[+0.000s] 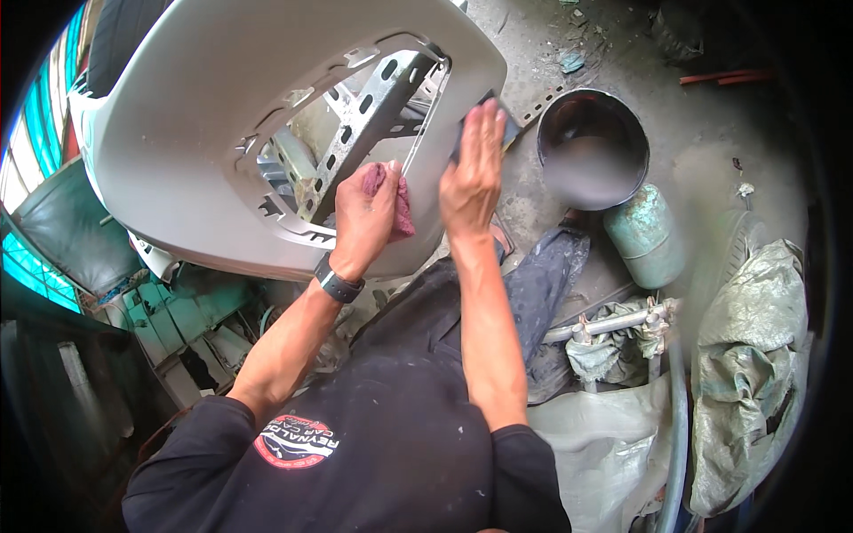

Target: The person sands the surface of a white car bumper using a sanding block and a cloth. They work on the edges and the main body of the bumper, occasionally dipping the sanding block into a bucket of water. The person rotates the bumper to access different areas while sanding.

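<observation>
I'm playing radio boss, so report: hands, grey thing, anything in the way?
Left hand gripping reddish cloth. Right hand over dark pad on grey panel. Black bucket nearby, not blocking.

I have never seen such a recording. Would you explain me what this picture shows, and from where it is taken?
There is no machine: these are a person's bare hands, seen from a fisheye camera worn on the head, so edges bend. The left hand grips a reddish cloth. The right hand lies flat over a dark pad against a light grey panel, probably a car bumper. On the floor stand a round, dark bucket and a green cylinder.
</observation>
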Available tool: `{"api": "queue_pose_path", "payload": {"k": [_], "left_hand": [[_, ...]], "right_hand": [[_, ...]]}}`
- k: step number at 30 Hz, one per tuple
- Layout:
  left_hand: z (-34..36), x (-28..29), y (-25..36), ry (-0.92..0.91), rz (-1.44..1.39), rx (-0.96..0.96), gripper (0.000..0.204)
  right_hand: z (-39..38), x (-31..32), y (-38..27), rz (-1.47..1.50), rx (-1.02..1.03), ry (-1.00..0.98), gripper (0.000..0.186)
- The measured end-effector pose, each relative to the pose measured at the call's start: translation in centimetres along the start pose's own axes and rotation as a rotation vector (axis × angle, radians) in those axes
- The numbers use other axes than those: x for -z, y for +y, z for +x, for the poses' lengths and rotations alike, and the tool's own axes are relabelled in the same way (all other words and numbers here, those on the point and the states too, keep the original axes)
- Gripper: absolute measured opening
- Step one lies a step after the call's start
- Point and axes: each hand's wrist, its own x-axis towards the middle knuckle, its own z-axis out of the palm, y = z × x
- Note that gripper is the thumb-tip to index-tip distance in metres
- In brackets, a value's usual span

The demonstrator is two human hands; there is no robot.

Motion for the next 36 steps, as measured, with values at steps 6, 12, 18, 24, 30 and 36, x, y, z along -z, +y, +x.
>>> {"api": "queue_pose_path", "payload": {"k": [6, 12, 18, 24, 30, 36], "left_hand": [[0.0, 0.2, -0.3, -0.003, 0.007, -0.005, 0.036], [0.5, -0.2, -0.3, -0.023, -0.021, -0.011, 0.030], [0.2, -0.1, -0.4, 0.019, 0.042, -0.050, 0.035], [0.5, 0.0, -0.4, -0.021, -0.108, 0.057, 0.036], [0.4, 0.2, -0.3, -0.016, -0.030, 0.016, 0.037], [0.3, 0.4, -0.1, -0.049, -0.109, 0.094, 0.038]], "right_hand": [[-3.5, -0.3, -3.1, 0.087, -0.028, -0.016, 0.071], [-1.2, -0.5, -1.3, 0.046, -0.054, -0.031, 0.074], [-0.3, 0.5, -1.0, 0.013, -0.018, -0.045, 0.070], [-5.7, 0.6, -3.6, 0.112, 0.081, -0.148, 0.065], [-0.5, -0.2, 0.4, 0.162, 0.096, 0.001, 0.075], [-8.7, 1.2, -0.6, 0.176, 0.330, -0.177, 0.064]]}}
